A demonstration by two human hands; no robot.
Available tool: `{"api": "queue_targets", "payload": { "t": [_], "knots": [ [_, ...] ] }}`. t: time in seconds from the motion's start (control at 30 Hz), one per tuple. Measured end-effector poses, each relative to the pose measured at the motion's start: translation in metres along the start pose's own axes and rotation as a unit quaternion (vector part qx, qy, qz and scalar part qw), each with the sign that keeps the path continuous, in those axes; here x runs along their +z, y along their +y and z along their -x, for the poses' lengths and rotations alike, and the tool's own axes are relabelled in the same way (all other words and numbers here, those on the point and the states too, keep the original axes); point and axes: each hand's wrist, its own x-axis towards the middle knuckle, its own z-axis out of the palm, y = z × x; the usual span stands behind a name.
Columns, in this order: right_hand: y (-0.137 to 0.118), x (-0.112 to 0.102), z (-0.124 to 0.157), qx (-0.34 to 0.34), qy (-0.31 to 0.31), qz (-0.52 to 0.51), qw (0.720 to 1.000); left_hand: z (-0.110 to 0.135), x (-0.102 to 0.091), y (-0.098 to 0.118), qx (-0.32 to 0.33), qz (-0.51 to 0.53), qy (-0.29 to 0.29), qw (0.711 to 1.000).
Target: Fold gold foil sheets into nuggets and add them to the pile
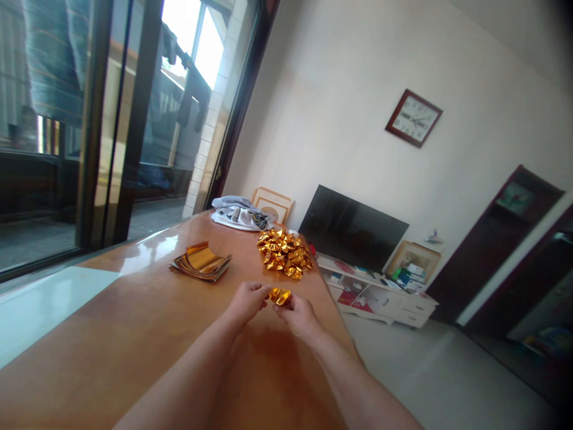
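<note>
Both my hands meet over the wooden table (pixel 134 334) and pinch one folded piece of gold foil paper (pixel 280 295) between them. My left hand (pixel 246 300) grips its left end with closed fingers. My right hand (pixel 299 315) holds its right end, fingers curled. A heap of several folded gold foil pieces (pixel 285 253) lies just beyond my hands. To the left of the heap sits a stack of flat gold foil sheets (pixel 200 261) with upturned edges.
A bundle of grey-white cloth (pixel 237 214) lies at the table's far end, with a framed picture (pixel 273 204) behind it. Sliding glass doors (pixel 111 119) run along the left. A television (pixel 351 228) on a low white cabinet (pixel 380 295) stands right of the table.
</note>
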Motion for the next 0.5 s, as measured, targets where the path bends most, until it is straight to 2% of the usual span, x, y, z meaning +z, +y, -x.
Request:
{"api": "queue_targets", "payload": {
  "t": [0.13, 0.27, 0.37, 0.5],
  "knots": [
    [-0.001, -0.002, -0.001, 0.018, 0.053, 0.046, 0.997, -0.003, -0.002, -0.002, 0.020, -0.015, 0.014, 1.000],
    [-0.004, -0.001, 0.001, 0.039, 0.098, 0.049, 0.993, -0.008, -0.008, -0.007, 0.030, -0.042, 0.059, 0.997],
    [-0.009, 0.003, 0.003, 0.059, 0.088, 0.022, 0.994, -0.012, -0.012, -0.011, 0.034, -0.063, 0.082, 0.994],
    [-0.012, 0.010, 0.000, 0.108, 0.063, -0.010, 0.992, -0.014, -0.012, -0.015, 0.041, -0.083, 0.075, 0.993]
  ]
}}
